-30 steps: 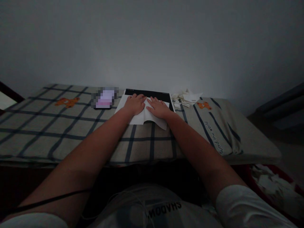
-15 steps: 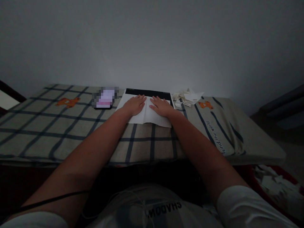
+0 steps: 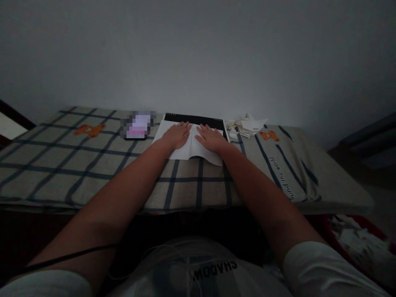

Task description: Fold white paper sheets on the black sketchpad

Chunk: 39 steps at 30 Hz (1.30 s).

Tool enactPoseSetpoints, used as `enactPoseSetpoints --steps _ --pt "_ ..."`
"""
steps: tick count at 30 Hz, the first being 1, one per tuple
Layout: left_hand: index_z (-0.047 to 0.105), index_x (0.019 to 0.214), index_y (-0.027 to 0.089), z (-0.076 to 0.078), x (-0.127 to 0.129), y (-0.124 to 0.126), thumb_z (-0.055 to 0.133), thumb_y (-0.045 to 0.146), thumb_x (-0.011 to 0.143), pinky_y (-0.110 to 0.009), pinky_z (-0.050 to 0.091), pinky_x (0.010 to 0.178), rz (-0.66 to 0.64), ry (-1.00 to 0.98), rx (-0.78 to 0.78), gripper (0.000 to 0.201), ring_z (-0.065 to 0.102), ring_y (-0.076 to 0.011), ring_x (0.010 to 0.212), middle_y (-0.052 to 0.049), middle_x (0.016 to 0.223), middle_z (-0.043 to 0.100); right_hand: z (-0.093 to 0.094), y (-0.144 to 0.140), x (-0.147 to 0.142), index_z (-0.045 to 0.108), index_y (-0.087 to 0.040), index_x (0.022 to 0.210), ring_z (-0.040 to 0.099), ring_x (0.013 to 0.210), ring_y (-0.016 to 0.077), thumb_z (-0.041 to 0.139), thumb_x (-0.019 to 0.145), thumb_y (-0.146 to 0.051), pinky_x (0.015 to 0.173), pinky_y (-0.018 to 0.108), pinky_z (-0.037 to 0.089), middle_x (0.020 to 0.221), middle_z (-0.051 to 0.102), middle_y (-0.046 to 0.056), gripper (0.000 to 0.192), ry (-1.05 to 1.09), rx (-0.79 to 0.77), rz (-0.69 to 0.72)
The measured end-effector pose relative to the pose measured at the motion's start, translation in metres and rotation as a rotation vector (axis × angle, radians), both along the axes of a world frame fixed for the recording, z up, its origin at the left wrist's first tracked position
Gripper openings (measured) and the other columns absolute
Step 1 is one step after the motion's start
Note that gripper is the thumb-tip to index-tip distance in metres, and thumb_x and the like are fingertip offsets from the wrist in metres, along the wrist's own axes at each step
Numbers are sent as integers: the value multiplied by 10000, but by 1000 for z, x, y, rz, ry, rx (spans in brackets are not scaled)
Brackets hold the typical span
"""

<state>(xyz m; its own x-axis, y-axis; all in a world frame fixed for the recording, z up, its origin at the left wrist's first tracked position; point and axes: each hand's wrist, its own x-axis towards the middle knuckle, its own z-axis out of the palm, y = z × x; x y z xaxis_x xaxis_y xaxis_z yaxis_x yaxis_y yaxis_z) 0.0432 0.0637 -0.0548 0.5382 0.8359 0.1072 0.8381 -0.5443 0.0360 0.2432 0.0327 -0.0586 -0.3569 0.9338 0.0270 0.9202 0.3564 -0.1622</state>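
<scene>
A white sheet of paper [image 3: 182,153] with a crease down its middle lies over a flat pad with a black top band [image 3: 194,119]. My left hand [image 3: 177,135] rests flat on the left half of the paper, fingers stretched out. On the right half lies my right hand [image 3: 210,138], also flat with its fingers spread. The near edge of the paper, right of the crease, lifts a little off the cloth. What the pad is, beneath the paper, is mostly hidden.
A checked cloth [image 3: 93,156] covers the table, which stands against a grey wall [image 3: 198,53]. Left of the paper lies a phone [image 3: 137,126] with a blurred screen. Torn paper pieces [image 3: 247,125] are heaped at the right. Below, a red bin [image 3: 368,225] holds scraps.
The paper's near edge right of the crease bulges up slightly more. Both hands stay flat on the sheet in nearly the same place; the whole view has shifted slightly.
</scene>
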Motion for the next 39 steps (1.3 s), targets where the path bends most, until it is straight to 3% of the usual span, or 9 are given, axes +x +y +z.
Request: enactPoseSetpoints --steps 13,23,30,34,39 --pt "336 1583 108 -1 6 -7 222 292 1044 -427 264 1240 58 1 6 581 273 -274 1545 -125 1673 282 2 -6 -3 249 -169 1630 152 1578 322 221 1042 -529 1252 598 165 1709 162 93 690 -1 -7 -37" --pt "387 1562 148 7 -6 -8 265 309 1033 -503 234 1249 -23 -16 -3 566 198 -283 1568 -97 1682 272 2 0 4 281 -176 1621 177 1575 304 233 1052 -526 1257 559 176 1702 202 110 670 0 30 3" --pt "269 1620 210 8 -13 -10 212 395 1063 -550 210 1246 -6 20 -84 590 189 -271 1572 -91 1701 213 7 0 9 358 -153 1588 214 1565 311 317 1047 -494 1250 561 192 1683 254 132 641 -11 146 -6" --pt "291 1615 237 8 -8 -15 186 415 1069 -572 211 1238 12 26 -75 584 180 -282 1574 -89 1705 200 5 -1 6 347 -174 1596 221 1567 273 259 1050 -513 1252 509 227 1686 250 111 648 31 62 17" --pt "280 1619 231 11 -4 -21 158 410 1067 -572 193 1243 47 29 -75 593 165 -284 1577 -83 1708 191 -1 -2 5 294 -179 1617 174 1579 277 234 1041 -546 1263 540 174 1697 207 113 685 8 20 19"
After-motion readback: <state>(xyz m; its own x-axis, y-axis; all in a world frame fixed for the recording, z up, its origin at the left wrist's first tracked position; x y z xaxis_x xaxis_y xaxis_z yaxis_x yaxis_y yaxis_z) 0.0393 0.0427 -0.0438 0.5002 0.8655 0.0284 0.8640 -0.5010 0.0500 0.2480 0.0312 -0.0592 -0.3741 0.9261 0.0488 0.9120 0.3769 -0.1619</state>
